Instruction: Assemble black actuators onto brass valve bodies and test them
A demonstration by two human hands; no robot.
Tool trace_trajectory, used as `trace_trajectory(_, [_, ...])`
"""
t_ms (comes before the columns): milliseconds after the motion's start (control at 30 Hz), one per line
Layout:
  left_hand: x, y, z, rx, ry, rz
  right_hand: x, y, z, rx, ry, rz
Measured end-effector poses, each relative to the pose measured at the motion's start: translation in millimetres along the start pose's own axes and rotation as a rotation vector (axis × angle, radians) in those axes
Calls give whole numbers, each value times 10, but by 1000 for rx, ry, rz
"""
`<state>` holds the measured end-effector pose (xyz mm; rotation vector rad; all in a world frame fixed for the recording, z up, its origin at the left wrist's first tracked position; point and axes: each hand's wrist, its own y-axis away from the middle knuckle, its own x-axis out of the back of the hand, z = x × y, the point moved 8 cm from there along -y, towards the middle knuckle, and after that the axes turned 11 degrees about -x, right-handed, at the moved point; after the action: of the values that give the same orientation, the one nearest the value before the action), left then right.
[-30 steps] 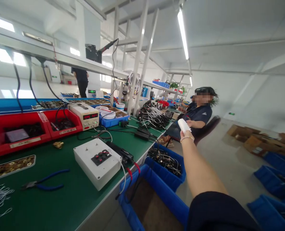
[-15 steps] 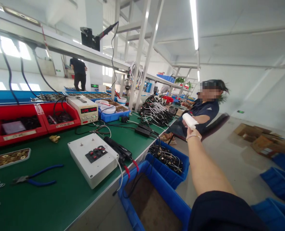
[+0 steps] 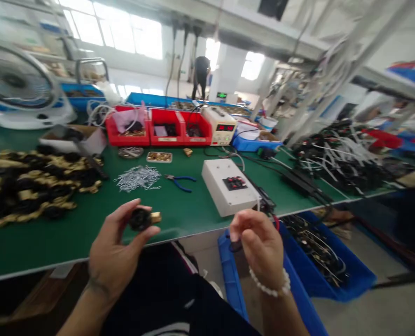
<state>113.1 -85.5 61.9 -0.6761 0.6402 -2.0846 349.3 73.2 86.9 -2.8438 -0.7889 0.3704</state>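
My left hand is closed around a black round part with a brass fitting, gripped between thumb and fingers above the bench's front edge. The brass end points right. My right hand, with a beaded bracelet, is raised in front of a white box with a black terminal panel. Its fingers are curled in; something small and dark shows under the fingertips, too unclear to name. Blue-handled pliers and a pile of thin silvery wire pieces lie beyond my left hand.
A heap of black-and-brass parts covers the bench's left. Red bins and a power supply stand behind. Blue crates are below the right edge. Cabled parts are piled right; a fan stands far left.
The view has swung left and down. My right hand was stretched towards a seated person with a white item; now it is drawn back without it. My left hand has come into view.
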Motion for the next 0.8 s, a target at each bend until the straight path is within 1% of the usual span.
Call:
trace_trajectory(33, [6,32,25,0,43,10,-319,85,112,-7,-37,-65])
trace_trajectory(67, [-17,53,53,12,78,-4,-600,143,222,-35,-68,-127])
trace_trajectory(133, [-41,71,128,44,162,-10,-1028,191,417,-118,-128,-212])
trace_trajectory(200, [7,74,175,106,246,31,-1330,196,537,-179,-175,-304])
trace_trajectory(267, [103,69,186,171,332,92,-1509,192,575,-193,-206,-363])
trace_trajectory(300, [144,65,180,203,373,111,-1557,192,576,-189,-213,-366])
trace_trajectory(367, [204,52,156,260,452,125,-1604,198,568,-174,-209,-332])
trace_trajectory(433, [225,48,122,320,520,111,-1639,221,563,-167,-196,-297])
trace_trajectory(500, [231,60,90,372,574,89,-1685,258,575,-171,-182,-292])
trace_trajectory(600, [239,90,62,393,620,37,-1738,310,611,-174,-147,-297])
trace_trajectory(667, [271,89,72,330,571,-15,-1744,331,622,-152,-116,-281])
trace_trajectory(733, [329,69,114,200,443,-64,-1745,338,618,-124,-86,-266])
trace_trajectory(800, [410,54,163,72,316,-60,-1749,335,602,-97,-64,-261])
